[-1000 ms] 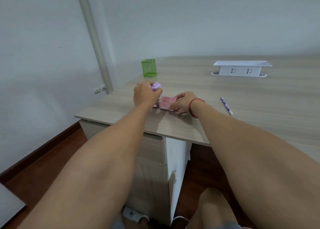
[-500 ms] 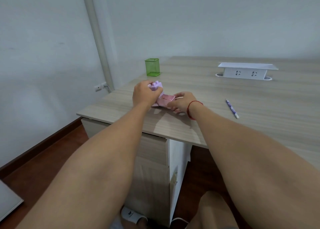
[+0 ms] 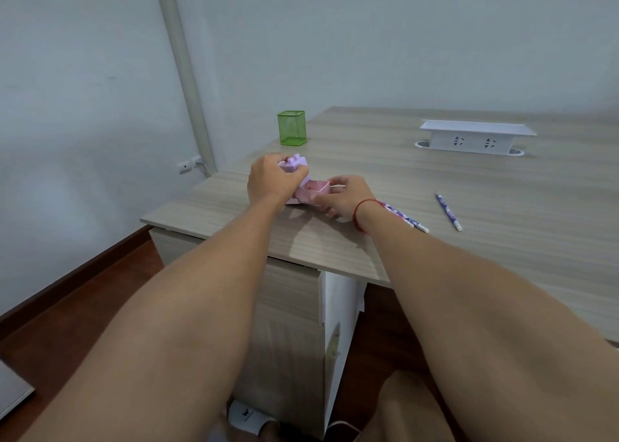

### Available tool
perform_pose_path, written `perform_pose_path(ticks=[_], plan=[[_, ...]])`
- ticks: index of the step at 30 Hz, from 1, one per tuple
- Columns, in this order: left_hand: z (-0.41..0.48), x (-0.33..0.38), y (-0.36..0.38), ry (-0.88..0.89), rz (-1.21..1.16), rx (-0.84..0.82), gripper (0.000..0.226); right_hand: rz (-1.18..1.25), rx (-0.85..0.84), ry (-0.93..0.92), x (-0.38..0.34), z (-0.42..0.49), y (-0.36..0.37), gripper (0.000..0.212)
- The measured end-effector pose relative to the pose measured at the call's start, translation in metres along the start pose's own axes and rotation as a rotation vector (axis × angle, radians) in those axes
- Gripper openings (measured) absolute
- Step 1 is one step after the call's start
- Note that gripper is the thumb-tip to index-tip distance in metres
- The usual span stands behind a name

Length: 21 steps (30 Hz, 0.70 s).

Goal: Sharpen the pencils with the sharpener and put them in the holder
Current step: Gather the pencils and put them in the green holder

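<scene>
Left hand (image 3: 273, 181), right hand (image 3: 345, 196) around sharpener (image 3: 296, 164)

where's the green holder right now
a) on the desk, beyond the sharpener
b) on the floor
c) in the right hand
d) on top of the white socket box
a: the green holder stands upright on the desk, beyond the sharpener and apart from it.

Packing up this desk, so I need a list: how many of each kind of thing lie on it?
Pencils: 3 (one apart, seemingly two side by side)
Sharpener: 1
Green holder: 1
White socket box: 1
Total: 6
</scene>
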<state>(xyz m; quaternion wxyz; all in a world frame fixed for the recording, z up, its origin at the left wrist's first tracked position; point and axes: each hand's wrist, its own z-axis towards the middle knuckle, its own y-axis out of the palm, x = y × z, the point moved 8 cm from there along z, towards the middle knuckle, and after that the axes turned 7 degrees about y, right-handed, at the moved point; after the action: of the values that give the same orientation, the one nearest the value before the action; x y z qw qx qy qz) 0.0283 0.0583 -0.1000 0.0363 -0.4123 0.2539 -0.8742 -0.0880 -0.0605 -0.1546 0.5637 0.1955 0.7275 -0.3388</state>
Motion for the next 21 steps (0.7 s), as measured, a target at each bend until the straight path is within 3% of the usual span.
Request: perform_pose_path(ticks=[8,17,19,21], plan=[[-0.004,0.004,-0.001,0.025,0.007,-0.033,0.029,-0.146,0.086,-0.084,-0.012,0.007,0.022,0.042],[-0.001,-0.004,-0.002,0.095,0.105,-0.007,0.034,-0.150,0.131,-0.111,-0.014,0.014,0.041,0.038],[-0.001,-0.003,0.002,0.145,0.142,-0.020,0.036,-0.159,0.111,-0.107,-0.014,0.013,0.040,0.042],[-0.001,-0.004,0.006,0.166,0.162,-0.050,0.039,-0.214,0.063,-0.072,-0.013,0.012,0.037,0.059]])
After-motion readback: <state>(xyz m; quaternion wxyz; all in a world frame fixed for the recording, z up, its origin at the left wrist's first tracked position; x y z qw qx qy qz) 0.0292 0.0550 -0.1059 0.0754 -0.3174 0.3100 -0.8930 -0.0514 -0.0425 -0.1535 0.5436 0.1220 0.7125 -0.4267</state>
